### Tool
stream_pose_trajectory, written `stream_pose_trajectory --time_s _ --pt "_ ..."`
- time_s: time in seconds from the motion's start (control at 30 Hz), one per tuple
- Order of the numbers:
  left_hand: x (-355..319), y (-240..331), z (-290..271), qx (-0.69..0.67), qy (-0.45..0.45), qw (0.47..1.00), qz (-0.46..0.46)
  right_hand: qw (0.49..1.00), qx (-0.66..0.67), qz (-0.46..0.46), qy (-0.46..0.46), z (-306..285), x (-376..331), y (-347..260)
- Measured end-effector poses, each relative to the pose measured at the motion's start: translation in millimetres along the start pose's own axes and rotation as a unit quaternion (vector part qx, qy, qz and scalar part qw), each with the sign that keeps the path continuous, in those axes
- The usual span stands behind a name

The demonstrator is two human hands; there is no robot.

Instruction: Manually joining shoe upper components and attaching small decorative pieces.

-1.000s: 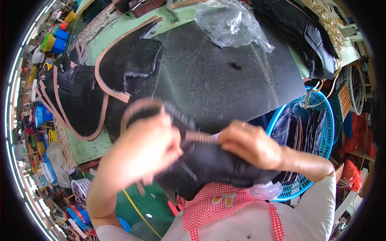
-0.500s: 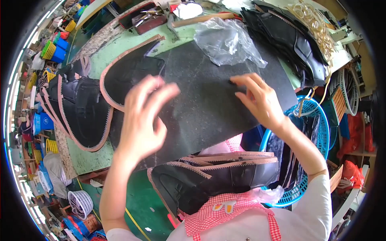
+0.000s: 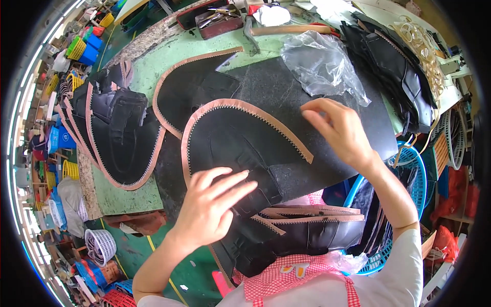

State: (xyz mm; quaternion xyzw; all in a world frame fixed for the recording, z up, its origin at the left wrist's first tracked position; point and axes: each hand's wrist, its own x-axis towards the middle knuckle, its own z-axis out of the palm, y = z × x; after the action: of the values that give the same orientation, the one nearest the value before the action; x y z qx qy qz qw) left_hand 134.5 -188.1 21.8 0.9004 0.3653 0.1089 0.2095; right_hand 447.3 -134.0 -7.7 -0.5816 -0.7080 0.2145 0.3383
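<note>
Black leather panel with tan zigzag-cut edging (image 3: 240, 138), matte, curved like a wide fin, lies flat on a black speckled rubber mat (image 3: 327, 107) over the green tabletop (image 3: 153, 61). Left hand (image 3: 209, 210) spread, fingers flat on the panel's lower part. Right hand (image 3: 340, 133) open, fingertips touching the mat just beside the panel's tip. Crumpled clear plastic bag (image 3: 322, 61) sits behind the right hand. Stacks of similar black trimmed pieces (image 3: 115, 133) lie left; more folded ones (image 3: 302, 230) at the lap.
</note>
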Motion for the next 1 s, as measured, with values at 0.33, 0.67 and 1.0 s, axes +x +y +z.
stream_pose_trajectory --time_s 0.33,0.67,1.0 --pt "66.6 -17.8 39.1 -0.104 0.108 0.989 -0.013 0.986 0.087 0.068 -0.127 8.9 1.6 -46.3" --pt "72.2 -40.4 56.4 -0.2 0.233 0.951 0.044 0.948 0.213 0.113 -0.207 16.0 -4.7 -35.8" --pt "62.3 -46.3 56.1 -0.312 0.246 0.917 0.045 0.982 0.027 0.017 -0.188 25.2 -17.6 -36.4"
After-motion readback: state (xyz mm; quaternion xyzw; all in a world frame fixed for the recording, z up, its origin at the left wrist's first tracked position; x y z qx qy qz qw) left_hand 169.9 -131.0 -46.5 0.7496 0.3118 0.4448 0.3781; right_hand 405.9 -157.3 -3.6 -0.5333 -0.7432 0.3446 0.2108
